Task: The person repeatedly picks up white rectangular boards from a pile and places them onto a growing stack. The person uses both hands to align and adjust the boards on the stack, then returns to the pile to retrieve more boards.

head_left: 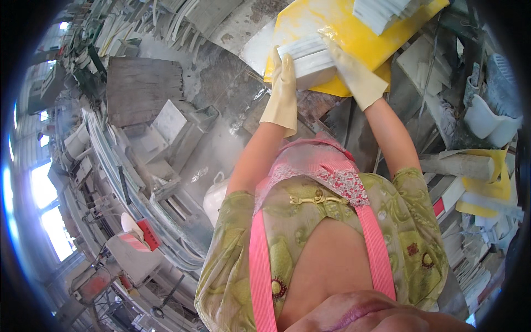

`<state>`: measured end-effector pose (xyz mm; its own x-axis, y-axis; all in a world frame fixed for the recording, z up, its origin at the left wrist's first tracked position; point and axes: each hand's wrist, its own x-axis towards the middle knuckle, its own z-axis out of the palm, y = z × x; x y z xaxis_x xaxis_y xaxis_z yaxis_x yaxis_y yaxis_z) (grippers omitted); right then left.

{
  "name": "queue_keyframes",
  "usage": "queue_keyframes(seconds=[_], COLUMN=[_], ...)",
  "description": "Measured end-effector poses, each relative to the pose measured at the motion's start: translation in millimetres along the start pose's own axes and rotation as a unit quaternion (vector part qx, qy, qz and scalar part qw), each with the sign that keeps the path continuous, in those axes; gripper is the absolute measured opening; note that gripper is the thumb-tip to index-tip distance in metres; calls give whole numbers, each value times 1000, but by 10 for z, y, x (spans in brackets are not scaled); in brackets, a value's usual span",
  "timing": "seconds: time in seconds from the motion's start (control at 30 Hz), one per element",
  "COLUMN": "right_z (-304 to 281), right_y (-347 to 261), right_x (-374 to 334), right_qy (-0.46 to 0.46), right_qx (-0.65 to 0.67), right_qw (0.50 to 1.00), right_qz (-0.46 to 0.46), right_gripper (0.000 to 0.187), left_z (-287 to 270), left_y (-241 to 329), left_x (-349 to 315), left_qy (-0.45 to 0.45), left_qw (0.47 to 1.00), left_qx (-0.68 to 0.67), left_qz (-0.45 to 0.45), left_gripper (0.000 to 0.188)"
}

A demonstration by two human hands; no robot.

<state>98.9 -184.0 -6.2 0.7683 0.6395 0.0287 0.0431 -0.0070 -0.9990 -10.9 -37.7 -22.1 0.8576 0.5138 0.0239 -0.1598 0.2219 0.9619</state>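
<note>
A stack of white, flat strips [308, 54], like narrow stone or tile pieces, is gripped between my two gloved hands over a yellow sheet [304, 25]. My left hand [284, 83], in a cream rubber glove, presses against the stack's left end with its fingers pointing away from me. At the right end my right hand [349, 67], gloved alike, has its fingers along the side of the stack. Whether the stack rests on the sheet or is lifted I cannot tell. A second stack of white strips [381, 14] lies farther off on the yellow sheet.
A dark square board [145, 90] lies to the left, near pale slabs [168, 120]. White plastic baskets [489, 119] stand at the right, above a pale tube [459, 166] and yellow cloth [487, 188]. Long strips [119, 166] curve along the left, near a red box [148, 234].
</note>
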Motion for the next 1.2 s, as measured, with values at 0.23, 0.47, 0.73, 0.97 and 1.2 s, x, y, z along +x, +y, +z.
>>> queue_keyframes(seconds=[0.23,0.47,0.73,0.97,1.2], right_z=[30,-208,192,229,1029], right_y=[-10,-711,-986,-997,-1278], right_x=[-35,272,263,229,1141], right_qy=[-8,-177,-333,-256,-16], right_qx=[-11,-601,-591,-578,-669], right_qw=[999,705,726,769,729], right_qz=[30,-333,-116,-95,142], right_gripper=[71,116,95,97,109], left_z=[-21,-46,-212,-1002,-2835], left_y=[-110,70,63,992,989], left_x=[12,-10,-30,454,2469], left_qy=[16,14,-106,-276,-232], left_qw=[1000,997,971,944,961], left_qx=[19,74,215,170,66], left_qz=[5,0,21,-60,-135], left_gripper=[66,70,75,66,54])
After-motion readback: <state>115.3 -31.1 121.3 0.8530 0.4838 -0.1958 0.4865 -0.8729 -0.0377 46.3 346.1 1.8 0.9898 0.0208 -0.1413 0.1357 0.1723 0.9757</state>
